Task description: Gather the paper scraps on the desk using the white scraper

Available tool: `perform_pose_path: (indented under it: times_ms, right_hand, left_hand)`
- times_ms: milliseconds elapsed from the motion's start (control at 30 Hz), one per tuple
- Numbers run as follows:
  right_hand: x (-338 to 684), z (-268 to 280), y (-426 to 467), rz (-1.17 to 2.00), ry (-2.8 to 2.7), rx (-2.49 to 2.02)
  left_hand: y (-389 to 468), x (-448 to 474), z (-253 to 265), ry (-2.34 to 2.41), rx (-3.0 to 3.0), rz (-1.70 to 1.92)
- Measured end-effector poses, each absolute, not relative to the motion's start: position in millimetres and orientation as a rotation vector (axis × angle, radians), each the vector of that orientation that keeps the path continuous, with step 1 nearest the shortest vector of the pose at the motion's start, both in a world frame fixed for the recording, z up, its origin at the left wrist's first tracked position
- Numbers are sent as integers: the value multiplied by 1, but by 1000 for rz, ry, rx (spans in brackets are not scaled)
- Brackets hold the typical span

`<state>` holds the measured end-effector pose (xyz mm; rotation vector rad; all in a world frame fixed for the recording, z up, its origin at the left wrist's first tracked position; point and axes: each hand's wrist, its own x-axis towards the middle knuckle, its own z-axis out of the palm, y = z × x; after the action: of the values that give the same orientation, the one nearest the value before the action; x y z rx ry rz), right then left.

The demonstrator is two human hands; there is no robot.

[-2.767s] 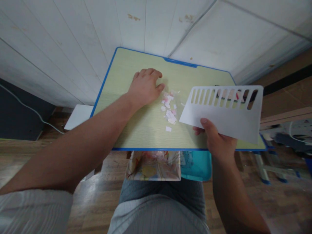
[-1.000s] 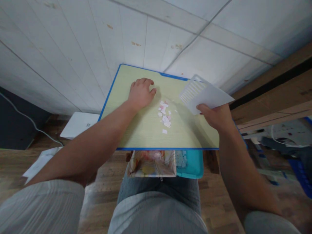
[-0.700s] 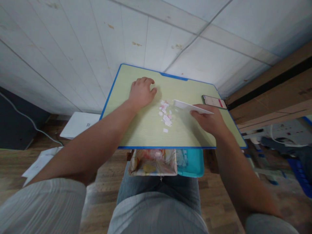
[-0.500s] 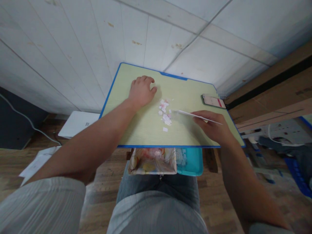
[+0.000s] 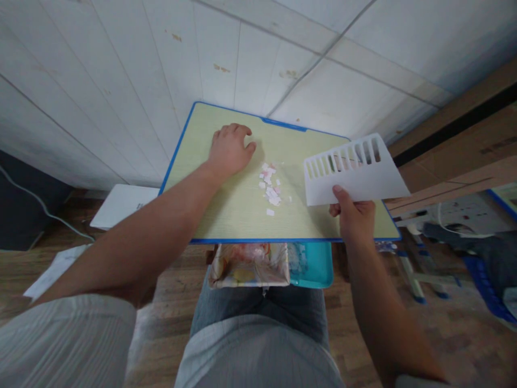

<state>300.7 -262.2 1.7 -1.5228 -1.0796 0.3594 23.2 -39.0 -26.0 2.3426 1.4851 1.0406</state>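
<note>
My right hand (image 5: pixel 353 213) pinches the lower edge of a flat white card with a row of slots (image 5: pixel 355 180), thumb on its near face. The card is raised over the right part of the pale yellow tabletop (image 5: pixel 238 218), its slots along the upper side. A loose pile of small white and pinkish paper pieces (image 5: pixel 271 188) lies mid-table, between my two hands. My left hand (image 5: pixel 232 146) rests on the table to the left of the pile, fingers curved and apart, with nothing in it.
Below the table's blue front edge sit a patterned fabric-lined box (image 5: pixel 250 269) and a turquoise tray (image 5: pixel 319 267). A phone behind the card is mostly hidden. White panelled wall (image 5: pixel 218 48) stands behind; cardboard boxes (image 5: pixel 456 145) are at right, a white flat object (image 5: pixel 123 205) at left.
My right hand has turned and lifted the card from edge-on to face-on, so its slots show and it covers the phone. My left hand stays in about the same place.
</note>
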Motion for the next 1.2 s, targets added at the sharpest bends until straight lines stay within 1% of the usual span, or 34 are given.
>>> perform_pose_path:
  times_ms: [133, 300, 500, 667, 900, 1200]
  right_hand:
    - [284, -9, -251, 470, -991, -1490]
    - [280, -13, -246, 536, -1024, -1519]
    - [293, -11, -249, 465, -1050, -1564]
    - [313, -9, -275, 445, -987, -1606]
    - [318, -2, -326, 535, -1008, -1640]
    - [315, 3, -334, 663, -1010, -1604]
  left_hand:
    - [-39, 22, -24, 1487, 2347, 1002]
    - [-40, 23, -23, 1507, 2343, 973]
    - [-38, 21, -24, 1494, 2350, 946]
    - [-38, 19, -23, 1468, 2329, 994]
    - [-38, 18, -20, 1500, 2322, 908]
    - [-38, 18, -19, 1570, 2334, 889]
